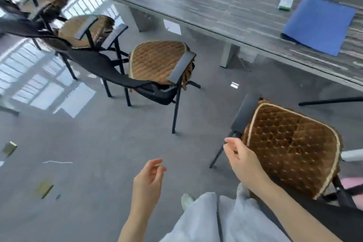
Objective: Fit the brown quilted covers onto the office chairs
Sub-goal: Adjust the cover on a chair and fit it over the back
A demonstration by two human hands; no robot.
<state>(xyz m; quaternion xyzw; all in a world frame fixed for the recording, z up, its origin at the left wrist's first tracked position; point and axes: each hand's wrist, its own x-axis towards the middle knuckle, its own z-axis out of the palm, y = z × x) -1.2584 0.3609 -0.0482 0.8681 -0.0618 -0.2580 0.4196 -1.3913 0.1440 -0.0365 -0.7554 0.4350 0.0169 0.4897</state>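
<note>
Brown quilted cover, beige piping

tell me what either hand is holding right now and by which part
Nothing is held. The left hand hangs loosely curled over the floor; the right hand hovers beside the nearest chair's brown quilted cover.

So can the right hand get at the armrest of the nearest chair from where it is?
Probably yes. The right hand hovers with loose fingers just beside the near end of the black armrest, with nothing between them; the brown quilted cover lies beside it, on the seat.
</note>
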